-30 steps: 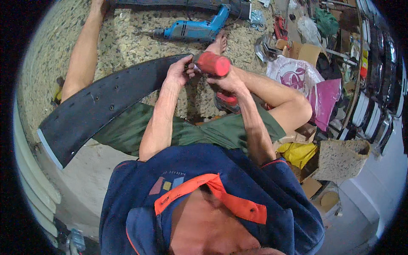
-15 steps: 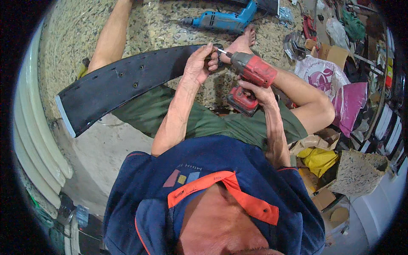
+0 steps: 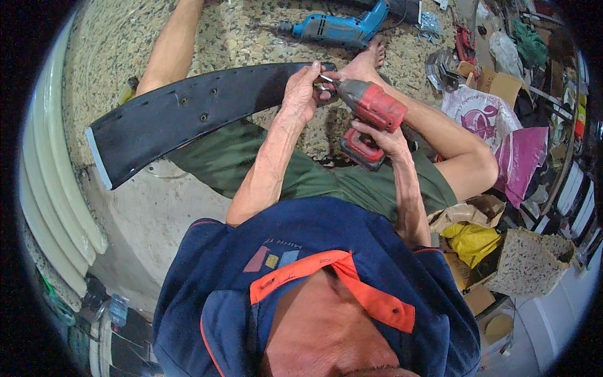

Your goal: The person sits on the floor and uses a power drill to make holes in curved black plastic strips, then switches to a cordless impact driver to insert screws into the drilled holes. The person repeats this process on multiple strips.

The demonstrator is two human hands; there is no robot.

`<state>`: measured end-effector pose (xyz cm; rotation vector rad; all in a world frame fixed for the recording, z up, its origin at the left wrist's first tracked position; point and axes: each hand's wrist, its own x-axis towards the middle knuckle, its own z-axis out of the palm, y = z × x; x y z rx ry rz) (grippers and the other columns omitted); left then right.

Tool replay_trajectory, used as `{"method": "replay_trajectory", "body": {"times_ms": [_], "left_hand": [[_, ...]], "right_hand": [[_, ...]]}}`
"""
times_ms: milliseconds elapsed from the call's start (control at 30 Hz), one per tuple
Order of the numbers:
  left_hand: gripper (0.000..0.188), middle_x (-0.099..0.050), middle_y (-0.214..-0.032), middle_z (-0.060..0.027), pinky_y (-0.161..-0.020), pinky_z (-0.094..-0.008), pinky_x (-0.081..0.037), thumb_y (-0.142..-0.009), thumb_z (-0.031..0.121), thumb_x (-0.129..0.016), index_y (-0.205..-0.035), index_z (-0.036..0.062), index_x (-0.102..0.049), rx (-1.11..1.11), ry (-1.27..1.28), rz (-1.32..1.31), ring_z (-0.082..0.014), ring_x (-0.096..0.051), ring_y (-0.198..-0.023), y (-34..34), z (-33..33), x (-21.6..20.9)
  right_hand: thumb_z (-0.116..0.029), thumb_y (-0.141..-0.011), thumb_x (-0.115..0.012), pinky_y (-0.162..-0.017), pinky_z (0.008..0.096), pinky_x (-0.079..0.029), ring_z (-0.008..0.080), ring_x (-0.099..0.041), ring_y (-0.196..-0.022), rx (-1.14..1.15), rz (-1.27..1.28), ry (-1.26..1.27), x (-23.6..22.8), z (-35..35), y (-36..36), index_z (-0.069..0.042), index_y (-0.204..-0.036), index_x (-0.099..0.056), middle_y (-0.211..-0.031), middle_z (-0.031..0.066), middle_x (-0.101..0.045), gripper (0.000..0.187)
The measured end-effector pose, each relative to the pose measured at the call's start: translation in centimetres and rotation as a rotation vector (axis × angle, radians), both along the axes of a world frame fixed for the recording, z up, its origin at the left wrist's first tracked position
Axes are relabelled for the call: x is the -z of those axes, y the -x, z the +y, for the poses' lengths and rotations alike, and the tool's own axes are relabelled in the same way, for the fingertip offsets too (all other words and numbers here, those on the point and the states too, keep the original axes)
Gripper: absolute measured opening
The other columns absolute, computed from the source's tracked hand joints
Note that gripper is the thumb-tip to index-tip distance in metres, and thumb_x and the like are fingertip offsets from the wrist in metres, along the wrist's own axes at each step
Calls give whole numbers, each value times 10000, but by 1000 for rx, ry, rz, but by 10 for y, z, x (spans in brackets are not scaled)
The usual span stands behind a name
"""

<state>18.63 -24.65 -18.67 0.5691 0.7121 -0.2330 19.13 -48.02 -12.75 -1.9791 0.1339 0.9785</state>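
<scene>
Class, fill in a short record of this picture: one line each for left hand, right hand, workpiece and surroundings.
left hand: at the drill's tip, against the black panel's end
right hand: grips the red cordless drill
workpiece: long curved black panel with holes, across the lap
surroundings: blue corded drill on the speckled floor; pink bags at right

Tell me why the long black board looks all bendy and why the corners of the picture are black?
In the head view, the fisheye lens bends straight edges toward the rim, so part of the curve of the long black panel may come from the lens; the corners are dark outside the round image. Light is even, with little glare. The red drill, left hand and right hand look sharp; clutter at the right rim is squeezed.
</scene>
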Motion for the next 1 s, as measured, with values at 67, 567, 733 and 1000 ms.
{"method": "replay_trajectory", "body": {"times_ms": [67,567,733,1000], "left_hand": [[321,-729,-1018,-133,-584,-271,-498,-1023,372,-613,-1084,58,-600,-1,53,-3,-139,-583,-715,0,-1,-1],[138,-669,-963,-111,-607,-310,-446,-1041,87,-478,-1079,21,-593,-114,592,252,-147,-556,-755,-6,-38,82],[143,-589,-895,-90,-594,-313,-436,-1019,11,-439,-1100,-33,-550,-246,477,437,-185,-559,-764,-21,-53,105],[142,-577,-916,-113,-577,-297,-444,-1018,-8,-423,-1110,-59,-519,-275,516,462,-205,-555,-760,-26,-51,117]], "right_hand": [[-298,-803,-870,-899,372,-539,182,-674,-1021,-24,-1,38,4,-3,1,-72,-1206,-686,-1091,61,-732,498],[-195,-808,-786,-1000,424,-508,314,-629,-1195,-374,-443,305,31,2,-19,-68,-1258,-637,-1219,167,-684,491],[-202,-784,-792,-941,416,-530,303,-665,-1098,-319,-177,410,37,11,-41,-50,-1228,-648,-1136,172,-700,490],[-157,-772,-764,-709,394,-554,226,-693,-812,-325,-27,371,40,31,-68,-50,-1127,-694,-842,107,-711,377]]}}
